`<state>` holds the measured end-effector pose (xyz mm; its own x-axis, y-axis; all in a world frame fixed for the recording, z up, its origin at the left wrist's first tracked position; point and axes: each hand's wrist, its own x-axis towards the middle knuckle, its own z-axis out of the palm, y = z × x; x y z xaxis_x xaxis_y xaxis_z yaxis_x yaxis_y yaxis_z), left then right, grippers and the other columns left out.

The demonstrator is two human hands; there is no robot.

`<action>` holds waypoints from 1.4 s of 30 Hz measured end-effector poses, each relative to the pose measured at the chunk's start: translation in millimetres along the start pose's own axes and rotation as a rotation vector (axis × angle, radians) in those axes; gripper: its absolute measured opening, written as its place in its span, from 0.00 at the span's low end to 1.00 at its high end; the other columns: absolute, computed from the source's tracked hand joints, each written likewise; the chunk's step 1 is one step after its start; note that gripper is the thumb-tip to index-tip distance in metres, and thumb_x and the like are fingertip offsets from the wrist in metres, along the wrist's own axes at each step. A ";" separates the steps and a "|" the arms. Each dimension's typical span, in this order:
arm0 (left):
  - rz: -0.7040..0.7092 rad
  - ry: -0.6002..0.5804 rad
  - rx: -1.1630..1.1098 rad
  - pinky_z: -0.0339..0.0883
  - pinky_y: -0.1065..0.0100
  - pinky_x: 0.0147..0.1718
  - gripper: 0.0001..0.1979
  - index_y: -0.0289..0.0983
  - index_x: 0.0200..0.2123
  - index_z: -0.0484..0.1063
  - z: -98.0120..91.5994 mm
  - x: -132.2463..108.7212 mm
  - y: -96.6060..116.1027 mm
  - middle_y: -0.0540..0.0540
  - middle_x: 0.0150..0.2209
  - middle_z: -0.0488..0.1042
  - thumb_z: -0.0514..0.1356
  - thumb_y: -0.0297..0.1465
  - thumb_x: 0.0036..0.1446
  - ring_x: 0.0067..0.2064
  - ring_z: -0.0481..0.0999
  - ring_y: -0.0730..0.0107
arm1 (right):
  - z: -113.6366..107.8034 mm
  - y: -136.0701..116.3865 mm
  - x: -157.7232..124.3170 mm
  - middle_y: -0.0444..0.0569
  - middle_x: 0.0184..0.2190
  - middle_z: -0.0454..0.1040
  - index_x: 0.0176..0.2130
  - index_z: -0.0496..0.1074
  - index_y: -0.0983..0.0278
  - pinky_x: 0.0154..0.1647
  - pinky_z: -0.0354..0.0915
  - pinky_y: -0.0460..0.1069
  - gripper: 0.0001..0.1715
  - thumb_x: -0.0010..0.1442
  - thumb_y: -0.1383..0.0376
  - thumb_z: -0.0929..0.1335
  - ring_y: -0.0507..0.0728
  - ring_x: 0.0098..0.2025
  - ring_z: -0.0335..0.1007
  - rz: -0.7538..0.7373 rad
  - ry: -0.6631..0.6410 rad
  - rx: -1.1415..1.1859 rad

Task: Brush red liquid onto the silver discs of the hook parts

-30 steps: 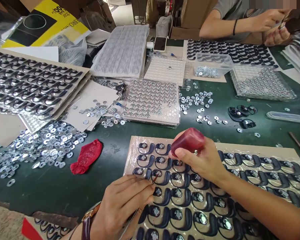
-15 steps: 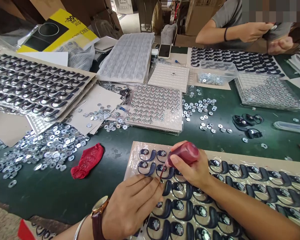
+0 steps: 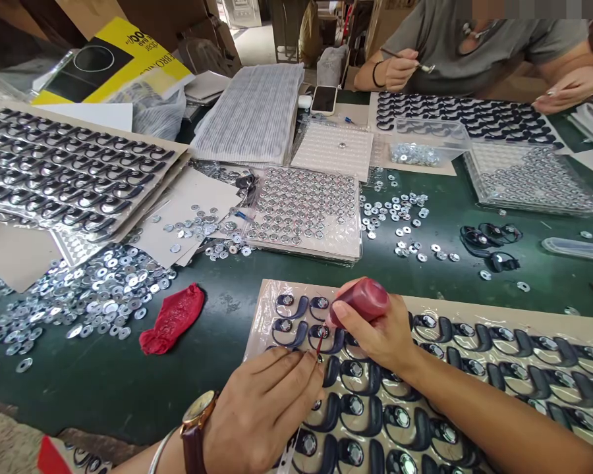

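Note:
My right hand (image 3: 380, 329) is wrapped round a dark red squeeze bottle (image 3: 363, 301), tilted toward the left. A thin reddish tip (image 3: 320, 343) shows between the bottle and my left fingertips. Beneath both hands lies a brown card sheet (image 3: 479, 309) with rows of black ear-hook pieces (image 3: 353, 405) under clear film, each with a shiny round metal centre. My left hand (image 3: 264, 408), with a watch at the wrist, rests on the card's left part, fingers pressed together and bent down at the tips. Its thumb and whatever it pinches are hidden.
Loose metal washers (image 3: 113, 283) are heaped at left beside a red cloth piece (image 3: 172, 319). Ahead stand a tray of round metal parts (image 3: 304, 207), a white stack (image 3: 250, 115) and a phone (image 3: 325, 100). Across the table, a person (image 3: 439, 52) works by a clear box (image 3: 429, 141).
My hands and the bottle have barely shifted. Across the table, the other person's hands have moved apart, and one shows a thin stick-like tool.

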<state>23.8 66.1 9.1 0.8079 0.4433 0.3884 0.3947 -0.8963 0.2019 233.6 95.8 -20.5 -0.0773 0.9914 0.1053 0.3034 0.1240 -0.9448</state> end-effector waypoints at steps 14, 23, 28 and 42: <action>-0.013 0.016 -0.030 0.75 0.63 0.41 0.12 0.28 0.44 0.72 -2.9 4.1 -1.3 0.40 0.41 0.77 0.51 0.24 0.62 0.41 0.77 0.64 | -2.4 0.2 -0.3 0.44 0.22 0.74 0.33 0.71 0.64 0.27 0.70 0.48 0.09 0.55 0.60 0.69 0.53 0.23 0.72 -0.009 0.079 -0.014; -0.038 0.002 -0.050 0.75 0.64 0.41 0.12 0.29 0.45 0.72 -3.6 3.0 0.2 0.40 0.42 0.77 0.51 0.25 0.62 0.42 0.77 0.65 | -4.1 -8.6 2.6 0.45 0.19 0.72 0.27 0.70 0.64 0.27 0.67 0.47 0.11 0.57 0.60 0.66 0.53 0.22 0.69 -0.025 0.038 -0.073; -0.065 0.006 -0.153 0.73 0.61 0.44 0.14 0.28 0.48 0.69 -0.7 -3.7 -4.8 0.39 0.46 0.75 0.54 0.23 0.59 0.47 0.75 0.62 | -6.4 -10.7 1.5 0.45 0.18 0.72 0.26 0.70 0.63 0.26 0.66 0.47 0.13 0.59 0.60 0.65 0.53 0.21 0.68 -0.009 -0.001 -0.072; -0.225 0.078 -0.391 0.72 0.64 0.42 0.15 0.33 0.47 0.69 -0.3 -2.0 -15.3 0.41 0.42 0.77 0.56 0.19 0.55 0.43 0.77 0.66 | -4.4 -3.0 -2.6 0.44 0.18 0.72 0.30 0.71 0.64 0.25 0.66 0.47 0.10 0.58 0.60 0.67 0.52 0.21 0.69 -0.001 -0.022 -0.006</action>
<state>16.0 78.9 5.5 0.6799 0.6391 0.3595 0.3496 -0.7135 0.6072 237.1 93.0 -16.5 -0.0981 0.9902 0.0990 0.3093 0.1249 -0.9427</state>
